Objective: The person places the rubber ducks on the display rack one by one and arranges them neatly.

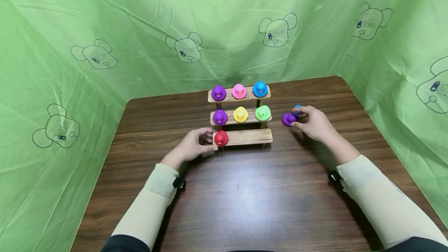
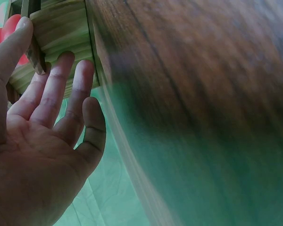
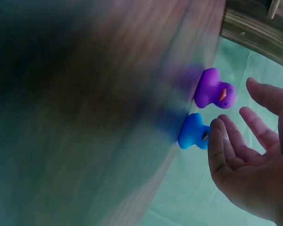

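A three-tier wooden display stand [image 1: 248,137] stands on the table. On its lowest shelf, a red rubber duck [image 1: 221,138] sits at the left end. My left hand [image 1: 190,145] holds that end of the stand, thumb in front and fingers behind; the left wrist view shows the thumb tip at the board's edge. To the right of the stand, a purple duck [image 3: 210,88] and a blue duck [image 3: 192,132] are side by side on the table. Close over them is my right hand [image 1: 314,123], fingers apart and nothing between them; it partly covers the blue duck in the head view.
The middle shelf carries a purple duck [image 1: 220,117], a yellow duck [image 1: 240,114] and a green duck [image 1: 263,113]. On the top shelf are a purple duck [image 1: 218,93], a pink duck [image 1: 239,91] and a blue duck [image 1: 260,89]. Green cloth [image 1: 227,18] surrounds the table [image 1: 245,205].
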Tool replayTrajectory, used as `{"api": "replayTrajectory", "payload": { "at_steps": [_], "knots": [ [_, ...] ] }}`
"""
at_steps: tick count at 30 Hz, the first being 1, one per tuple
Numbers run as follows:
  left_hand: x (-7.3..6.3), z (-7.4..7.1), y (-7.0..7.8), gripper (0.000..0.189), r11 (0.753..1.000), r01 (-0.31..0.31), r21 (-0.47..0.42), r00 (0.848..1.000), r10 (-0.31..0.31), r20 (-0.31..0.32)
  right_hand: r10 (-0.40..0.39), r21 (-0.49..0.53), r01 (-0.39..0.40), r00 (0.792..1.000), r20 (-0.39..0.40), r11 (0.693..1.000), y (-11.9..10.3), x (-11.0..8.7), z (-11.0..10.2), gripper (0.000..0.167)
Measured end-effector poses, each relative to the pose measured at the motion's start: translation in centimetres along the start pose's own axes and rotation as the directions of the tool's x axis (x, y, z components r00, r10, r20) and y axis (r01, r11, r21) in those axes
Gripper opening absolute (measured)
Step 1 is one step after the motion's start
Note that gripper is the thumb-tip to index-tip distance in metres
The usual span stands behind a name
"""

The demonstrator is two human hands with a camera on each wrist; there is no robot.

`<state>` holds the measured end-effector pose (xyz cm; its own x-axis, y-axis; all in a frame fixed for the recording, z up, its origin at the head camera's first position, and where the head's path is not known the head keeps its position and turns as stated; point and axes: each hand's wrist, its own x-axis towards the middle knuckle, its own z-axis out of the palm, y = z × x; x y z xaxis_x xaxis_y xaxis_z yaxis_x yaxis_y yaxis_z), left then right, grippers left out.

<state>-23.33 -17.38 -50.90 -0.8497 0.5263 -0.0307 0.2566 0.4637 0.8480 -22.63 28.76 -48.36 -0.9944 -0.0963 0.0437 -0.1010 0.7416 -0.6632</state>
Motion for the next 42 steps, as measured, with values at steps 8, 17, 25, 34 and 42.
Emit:
{"api": "replayTrajectory", "payload": {
  "at_steps": [8, 17, 25, 34, 42],
  "knots": [
    [0.0, 0.0, -0.1, 0.051, 1.0, 0.019, -0.005, 1.0, -0.019, -0.003, 0.018, -0.061, -0.012, 0.995, 0.099, 0.998, 0.8, 1.0, 0.1, 0.058],
    [0.0, 0.1, -0.1, 0.05, 1.0, 0.012, 0.003, 1.0, -0.012, -0.009, 0.022, -0.087, -0.011, 0.992, 0.126, 0.996, 1.4, 1.2, 0.2, 0.056],
    [-0.1, 0.1, 0.0, 0.05, 1.0, 0.009, 0.005, 1.0, -0.009, -0.008, 0.012, -0.101, -0.001, 0.994, 0.106, 0.995, 1.6, 1.2, 0.5, 0.045],
    [0.0, 0.1, -0.1, 0.052, 1.0, -0.006, -0.006, 1.0, 0.006, -0.001, -0.001, -0.103, 0.011, 0.996, 0.094, 0.995, 1.4, 1.1, 0.5, 0.038],
    [-0.1, 0.1, 0.1, 0.053, 1.0, 0.007, -0.006, 1.0, -0.007, 0.002, -0.001, -0.093, 0.01, 0.996, 0.094, 0.996, 1.5, 1.0, 0.5, 0.035]
  ]
}}
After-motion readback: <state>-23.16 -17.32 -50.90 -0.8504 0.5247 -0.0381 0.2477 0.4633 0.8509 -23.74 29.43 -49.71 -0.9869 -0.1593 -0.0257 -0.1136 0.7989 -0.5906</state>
